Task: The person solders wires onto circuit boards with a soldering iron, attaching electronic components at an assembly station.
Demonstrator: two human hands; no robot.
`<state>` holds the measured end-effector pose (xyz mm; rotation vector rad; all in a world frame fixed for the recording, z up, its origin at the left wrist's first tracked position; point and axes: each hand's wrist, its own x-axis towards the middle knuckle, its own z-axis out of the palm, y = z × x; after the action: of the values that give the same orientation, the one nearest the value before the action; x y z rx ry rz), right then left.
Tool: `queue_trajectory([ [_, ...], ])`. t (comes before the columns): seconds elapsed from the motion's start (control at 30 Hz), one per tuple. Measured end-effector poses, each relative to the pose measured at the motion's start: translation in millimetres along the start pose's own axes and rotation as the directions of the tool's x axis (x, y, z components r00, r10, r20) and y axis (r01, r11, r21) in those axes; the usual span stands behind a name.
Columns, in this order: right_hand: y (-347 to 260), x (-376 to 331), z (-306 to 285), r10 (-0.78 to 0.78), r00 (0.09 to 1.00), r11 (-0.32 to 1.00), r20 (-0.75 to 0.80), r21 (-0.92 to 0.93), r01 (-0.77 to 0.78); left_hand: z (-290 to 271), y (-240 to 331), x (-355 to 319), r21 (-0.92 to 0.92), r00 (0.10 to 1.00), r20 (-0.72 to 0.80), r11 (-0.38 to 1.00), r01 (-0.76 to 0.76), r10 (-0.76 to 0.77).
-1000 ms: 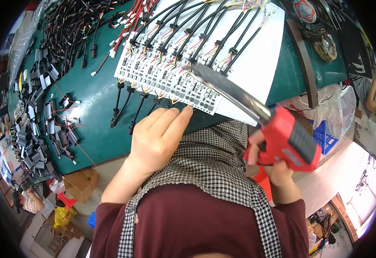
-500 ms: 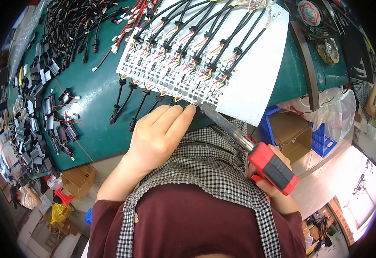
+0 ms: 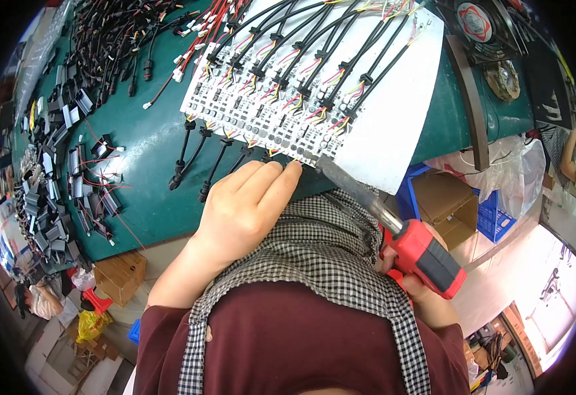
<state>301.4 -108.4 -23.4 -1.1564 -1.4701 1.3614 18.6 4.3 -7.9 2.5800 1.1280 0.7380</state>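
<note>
A panel of small white circuit boards [image 3: 255, 112] lies on the table, with black cables [image 3: 360, 89] joined by coloured wires along its far side. Shorter black cables [image 3: 214, 168] hang from its near edge. At that edge my left hand [image 3: 242, 204] is closed in a pinch on a cable whose thin wire ends show at the fingertips; most of it is hidden under the hand. My right hand [image 3: 426, 286] grips a red and black soldering gun [image 3: 429, 260]. Its dark tip points at the near edge, just right of my left fingertips.
A white sheet [image 3: 393, 141] lies under the panel on the green table [image 3: 150, 155]. Dark cables [image 3: 117, 39] and small black housings [image 3: 51, 210] are heaped at the left. A dark bar [image 3: 467, 99] and a fan [image 3: 478, 26] are at the right, above a blue crate [image 3: 495, 224] with a carton.
The soldering gun and my right hand have shifted a little to the right, its tip now farther from my left fingertips. The panel has moved slightly right; my left hand keeps its pinch.
</note>
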Motion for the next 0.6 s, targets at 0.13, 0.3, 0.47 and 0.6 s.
queue_trajectory([
  [0.13, 1.3, 2.4, -1.0, -0.136, 0.990, 0.983, 0.047, -0.121, 0.140, -1.1, 0.0, -1.9, 0.003, 1.000, -0.007, 1.000, -0.009, 0.009],
  [0.3, -4.9, 8.4, 1.7, -0.140, 0.988, 0.982, 0.072, -0.117, 0.148, -1.3, 3.5, -2.8, 0.004, 1.000, -0.013, 1.000, -0.017, 0.017],
  [0.47, 8.6, -5.4, -9.1, -0.104, 0.993, 0.990, 0.062, -0.089, 0.109, 3.5, 4.9, 5.6, -0.003, 0.999, 0.029, 1.000, -0.024, 0.024],
  [0.6, -28.0, 19.3, 7.0, 0.328, 0.941, 0.867, -0.080, 0.421, -0.266, 1.5, -0.5, 9.8, 0.029, 1.000, 0.017, 1.000, -0.011, 0.011],
])
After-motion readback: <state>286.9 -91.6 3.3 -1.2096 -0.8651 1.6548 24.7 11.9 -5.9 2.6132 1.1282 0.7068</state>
